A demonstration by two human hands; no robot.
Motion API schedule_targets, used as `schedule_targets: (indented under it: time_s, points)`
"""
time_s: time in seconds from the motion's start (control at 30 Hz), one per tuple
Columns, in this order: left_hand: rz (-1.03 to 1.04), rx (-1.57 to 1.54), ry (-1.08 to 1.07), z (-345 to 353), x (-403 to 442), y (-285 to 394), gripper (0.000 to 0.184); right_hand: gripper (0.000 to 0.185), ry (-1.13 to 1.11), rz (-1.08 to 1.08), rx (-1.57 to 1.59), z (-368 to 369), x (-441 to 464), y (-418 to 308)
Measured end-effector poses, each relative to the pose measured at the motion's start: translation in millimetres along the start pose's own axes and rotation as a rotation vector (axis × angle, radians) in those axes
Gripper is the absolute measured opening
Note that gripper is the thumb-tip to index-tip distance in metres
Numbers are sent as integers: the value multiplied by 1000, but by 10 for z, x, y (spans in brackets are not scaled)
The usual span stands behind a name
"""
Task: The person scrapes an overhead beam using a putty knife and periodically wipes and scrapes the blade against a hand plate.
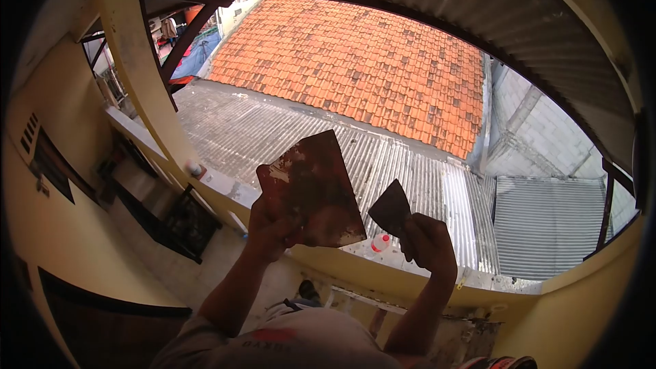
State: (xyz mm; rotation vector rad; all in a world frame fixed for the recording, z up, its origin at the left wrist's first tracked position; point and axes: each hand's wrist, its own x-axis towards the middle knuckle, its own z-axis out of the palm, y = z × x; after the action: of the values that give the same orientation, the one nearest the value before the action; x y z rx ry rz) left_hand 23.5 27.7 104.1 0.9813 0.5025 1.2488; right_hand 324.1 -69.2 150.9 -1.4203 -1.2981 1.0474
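Note:
My left hand (268, 229) is closed around the lower left edge of a flat, reddish-brown board (314, 191) with pale smears and dark stains. The board is tilted up in front of my chest. To the right, my right hand (429, 244) grips a putty knife (391, 208) with a wide, dark blade. Its handle is mostly hidden in my fingers. The blade points up and left toward the board, with a gap between the two.
A clear bottle with a red cap (380, 242) stands on the balcony wall ledge (229, 188) ahead. Beyond lie a corrugated roof (273, 123) and orange roof tiles (355, 61). Dark furniture (164, 219) stands at the left, near a yellow pillar (133, 61).

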Motion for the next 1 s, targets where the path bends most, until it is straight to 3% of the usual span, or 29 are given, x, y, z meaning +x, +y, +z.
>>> schedule_targets:
  time_s: [0.07, 0.13, 0.17, 0.23, 0.37, 0.43, 0.57, 0.63, 0.67, 0.73, 0.77, 0.8, 0.83, 0.87, 0.93, 1.0]
  points:
    - [38, 96, 45, 70, -27, 38, 39, 33, -80, -18, -113, -37, -73, -43]
    - [284, 556, 111, 186, -53, 50, 28, 31, -75, 42, -236, 81, -82, -145]
    - [283, 557, 105, 186, -61, 23, 28, 34, -10, -18, -281, 171, -53, -145]
    - [580, 1117, -115, 179, -80, -27, 23, 33, 43, 27, -181, 344, 29, -59]
    - [620, 1105, -196, 187, -90, -156, 31, 37, 99, 133, -25, 496, 64, -155]
    - [260, 1233, -195, 219, -120, -94, 27, 38, 100, 169, 4, 477, 83, -222]
    - [246, 1269, -326, 119, -70, -11, 28, 36, 125, 59, 89, 331, 111, -108]
    - [409, 1164, -312, -63, -57, -122, 50, 32, 167, -32, 89, 300, 99, -95]
    - [413, 1166, -314, -72, -79, -99, 50, 32, 170, -36, 90, 318, 93, -81]
    - [-139, 627, -231, -73, -117, -48, 45, 21, 292, -232, 124, 379, 86, -41]
    - [-135, 625, -229, -75, -101, -29, 45, 21, 290, -235, 122, 409, 97, -59]
    - [259, 936, -263, -79, -76, -4, 39, 11, 365, -410, -59, 451, 103, -80]
    - [454, 1082, -286, -77, -88, 15, 36, 16, 427, -581, -248, 460, 78, -82]
    - [662, 1225, -275, -73, -96, 39, 33, 16, 427, -581, -249, 466, 100, -22]
    - [560, 1209, -247, 18, -136, 134, 22, 40, 477, -778, -637, 422, 175, 134]
    - [591, 1174, -243, 124, -128, 217, 23, 45, 482, -784, -644, 425, 211, 213]
